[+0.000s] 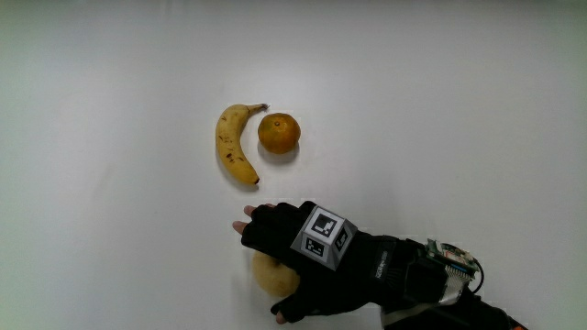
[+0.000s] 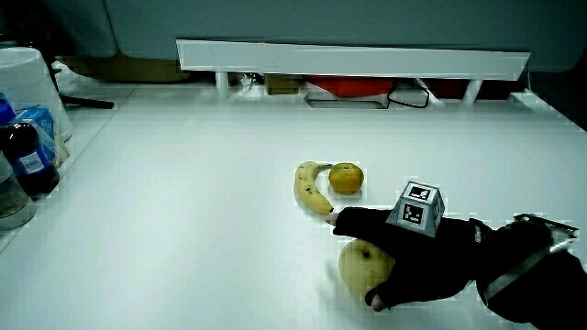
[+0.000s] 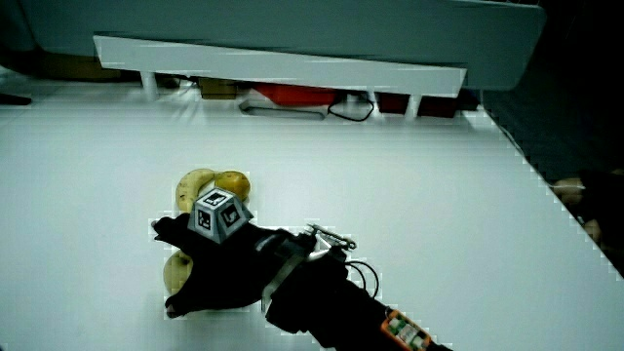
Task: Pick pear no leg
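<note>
Pear (image 1: 269, 273) on the desk (image 1: 110, 183), nearer the person than banana (image 1: 233, 144) and orange (image 1: 278, 133), well apart from both. Mostly hidden under the hand (image 1: 303, 258); only a pale yellow flank showing in main view, more of it in a side view (image 2: 362, 264).

Grip: draped over the pear from above, fingers curled round it, thumb low on the near flank, fingertips (image 1: 241, 226) reaching toward the banana side. Looks closed onto the fruit, though contact under the palm can't be confirmed (glove covers it). Pear apparently resting on the desk, not yet lifted, judging by the side view.

Step in hand, as judged: securing the grasp before the lift. To do it well:
- Wrap wide, thumb vs. fingers across the fat part of the pear, not the taper; smooth, rounded skin likely to slip if pinched near the neck.
- Firm but not crushing pressure; ripe pear prob. bruises easily.
- Straight up off the desk, no dragging, w/ wrist kept level so the fruit doesn't roll out of the palm.
- No sweep toward banana or orange; gap is enough, but fingertips point that way.

Patterned cube (image 2: 417, 209) on the back of the hand facing up, clear of everything. Forearm trailing back toward the person's edge of the desk.
</note>
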A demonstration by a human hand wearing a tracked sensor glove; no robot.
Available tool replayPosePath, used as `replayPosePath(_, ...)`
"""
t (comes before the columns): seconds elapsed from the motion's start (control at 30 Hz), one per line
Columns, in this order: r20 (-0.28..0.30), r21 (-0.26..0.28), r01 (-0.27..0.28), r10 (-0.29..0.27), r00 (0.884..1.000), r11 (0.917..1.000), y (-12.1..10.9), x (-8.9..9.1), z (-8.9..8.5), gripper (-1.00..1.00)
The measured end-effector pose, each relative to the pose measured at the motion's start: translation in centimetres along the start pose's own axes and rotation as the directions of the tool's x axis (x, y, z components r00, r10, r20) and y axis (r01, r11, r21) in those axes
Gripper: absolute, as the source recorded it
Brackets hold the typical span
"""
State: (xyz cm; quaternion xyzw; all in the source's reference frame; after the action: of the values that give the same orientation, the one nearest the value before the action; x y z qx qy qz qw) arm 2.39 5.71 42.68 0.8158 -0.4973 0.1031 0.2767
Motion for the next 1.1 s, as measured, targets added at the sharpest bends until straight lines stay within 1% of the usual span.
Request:
replayPosePath(0.03, 0.000, -0.001, -0.002, 0.002, 1.000, 1.0000, 0.2, 0.0, -0.2, 0.00)
replayPosePath(0.07, 0.009, -0.005, 0.001, -0.001, 1.000, 1.0000, 0.2, -0.1, -0.1, 0.00)
replayPosePath(0.3, 0.002, -0.036, 0.013, -0.013, 1.000, 0.9993, 0.9, 0.2, -1.0, 0.00)
replayPosePath(0.33, 0.008, -0.035, 0.018, -0.017, 1.000, 0.9992, 0.8, 0.1, -0.8, 0.00)
replayPosePath(0.37, 0.005, -0.035, 0.010, -0.010, 1.000, 0.9993, 0.9, 0.2, -1.0, 0.05)
replayPosePath(0.4, 0.040, 0.005, 0.026, -0.027, 0.999, 0.9996, 0.9, 0.2, -1.1, 0.11)
replayPosePath(0.43, -0.003, -0.043, 0.015, -0.015, 1.000, 0.9990, 1.0, 0.2, -1.2, 0.16)
replayPosePath(0.47, -0.012, -0.042, 0.010, -0.011, 1.000, 0.9991, 1.1, 0.2, -1.2, 0.21)
replayPosePath(0.5, -0.009, -0.032, 0.006, -0.007, 1.000, 0.9995, 1.0, 0.1, -1.0, 0.26)
replayPosePath(0.53, -0.012, -0.035, 0.009, -0.009, 1.000, 0.9994, 1.1, 0.1, -1.2, 0.32)
replayPosePath(0.57, -0.009, -0.025, 0.014, -0.014, 1.000, 0.9996, 1.1, 0.1, -1.3, 0.37)
replayPosePath(0.6, -0.003, -0.017, 0.015, -0.015, 1.000, 0.9997, 1.1, 0.0, -1.0, 0.42)
replayPosePath(0.63, -0.013, -0.019, 0.013, -0.013, 1.000, 0.9997, 1.1, 0.0, -1.0, 0.47)
replayPosePath(0.73, -0.007, 0.008, 0.016, -0.016, 1.000, 0.9998, 1.0, 0.0, -1.1, 0.63)
replayPosePath(0.77, -0.009, 0.013, 0.009, -0.009, 1.000, 0.9999, 1.0, 0.1, -1.2, 0.68)
replayPosePath(0.8, -0.021, 0.017, 0.017, -0.016, 1.000, 0.9997, 1.0, 0.1, -1.2, 0.74)
replayPosePath(0.83, -0.023, 0.028, 0.006, -0.005, 1.000, 0.9996, 0.9, 0.2, -1.2, 0.79)
replayPosePath(0.87, -0.036, 0.028, 0.007, -0.006, 0.999, 0.9996, 1.0, 0.3, -1.5, 0.84)
replayPosePath(0.9, -0.036, 0.039, 0.008, -0.006, 0.999, 0.9992, 0.9, 0.3, -1.3, 0.89)
replayPosePath(0.97, -0.024, 0.040, 0.011, -0.010, 1.000, 0.9991, 0.8, 0.1, -1.1, 1.00)
replayPosePath(1.0, -0.030, 0.047, 0.007, -0.005, 1.000, 0.9989, 0.8, 0.2, -1.1, 1.00)
replayPosePath(1.1, -0.022, 0.055, 0.009, -0.008, 1.000, 0.9984, 0.7, 0.2, -1.0, 1.00)
